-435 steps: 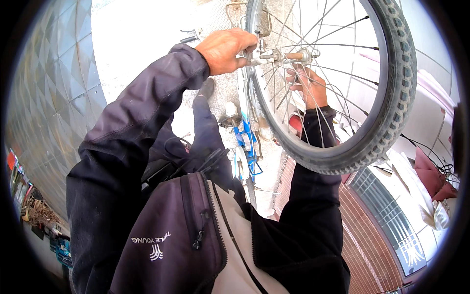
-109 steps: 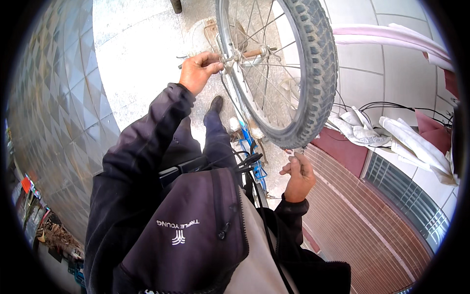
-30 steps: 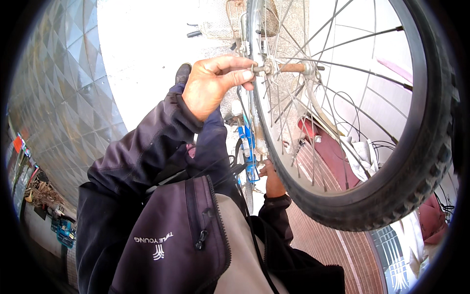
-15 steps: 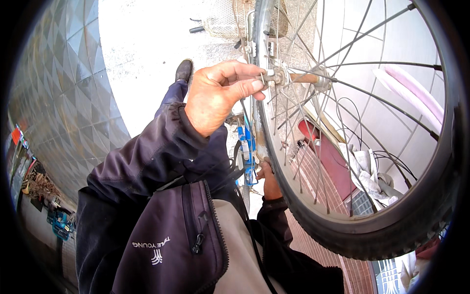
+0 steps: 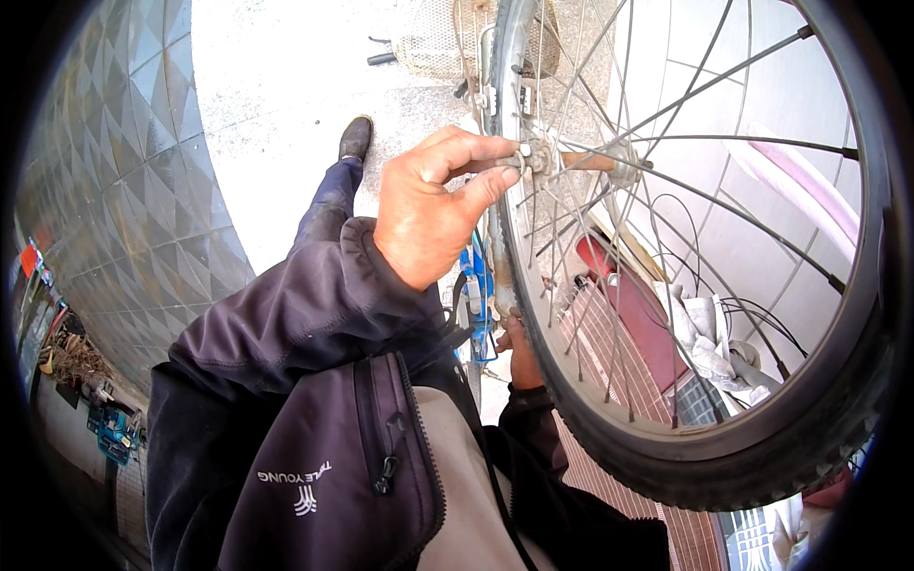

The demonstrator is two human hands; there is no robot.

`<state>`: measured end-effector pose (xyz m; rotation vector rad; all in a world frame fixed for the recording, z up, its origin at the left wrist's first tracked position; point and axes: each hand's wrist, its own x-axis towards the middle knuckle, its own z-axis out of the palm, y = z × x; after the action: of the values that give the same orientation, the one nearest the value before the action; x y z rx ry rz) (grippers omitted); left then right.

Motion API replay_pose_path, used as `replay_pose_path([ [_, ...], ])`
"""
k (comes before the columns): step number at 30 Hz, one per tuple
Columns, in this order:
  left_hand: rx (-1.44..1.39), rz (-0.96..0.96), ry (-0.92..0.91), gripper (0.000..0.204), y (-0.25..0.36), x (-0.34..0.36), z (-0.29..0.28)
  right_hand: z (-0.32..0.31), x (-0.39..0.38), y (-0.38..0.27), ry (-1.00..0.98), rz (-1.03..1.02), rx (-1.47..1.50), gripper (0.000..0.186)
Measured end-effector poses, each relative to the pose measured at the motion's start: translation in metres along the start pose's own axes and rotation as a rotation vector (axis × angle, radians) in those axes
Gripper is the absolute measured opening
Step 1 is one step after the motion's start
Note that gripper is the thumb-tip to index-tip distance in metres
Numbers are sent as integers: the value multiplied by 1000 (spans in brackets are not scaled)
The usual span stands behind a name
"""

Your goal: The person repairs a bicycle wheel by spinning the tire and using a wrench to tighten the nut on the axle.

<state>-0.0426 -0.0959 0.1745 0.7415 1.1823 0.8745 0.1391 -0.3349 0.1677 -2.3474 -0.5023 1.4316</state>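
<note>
My left hand (image 5: 428, 209) is closed, thumb and forefinger pinched on the metal axle end (image 5: 516, 160) of a bicycle wheel (image 5: 633, 464) with a knobbly black tyre, which fills the right side. A rusty hub (image 5: 586, 160) sits among the spokes. My right hand (image 5: 522, 355) is lower, partly hidden by the tyre, its fingers curled beside the bicycle's frame and blue parts (image 5: 476, 266); what they grip is hidden.
A wire basket (image 5: 428, 43) lies at the top. My booted foot (image 5: 355, 138) is on pale paving. Patterned grey tiles (image 5: 124, 219) run down the left, with tools (image 5: 109, 433) beyond. Pale cloths (image 5: 705, 343) and black cables lie at the right.
Over the last second my left hand has shifted right and down, still at the axle. The wheel appears lower and farther right. Earlier my right hand was among the spokes.
</note>
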Motion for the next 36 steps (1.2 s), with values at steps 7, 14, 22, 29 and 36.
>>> replay_pose_path([
  [7,-85,-53,108,20,-5,-4,8,0,0,-9,0,52,-20,24],
  [14,-192,-151,135,17,3,-6,12,-2,4,-1,-1,18,-40,23],
  [22,-250,-204,29,19,2,0,4,-1,-2,-11,-7,25,-5,23],
  [29,-206,-220,-30,25,12,-4,-2,-23,7,35,-66,-136,394,24],
  [36,-323,-281,-56,28,12,-2,-7,-35,-6,23,78,-210,353,28],
])
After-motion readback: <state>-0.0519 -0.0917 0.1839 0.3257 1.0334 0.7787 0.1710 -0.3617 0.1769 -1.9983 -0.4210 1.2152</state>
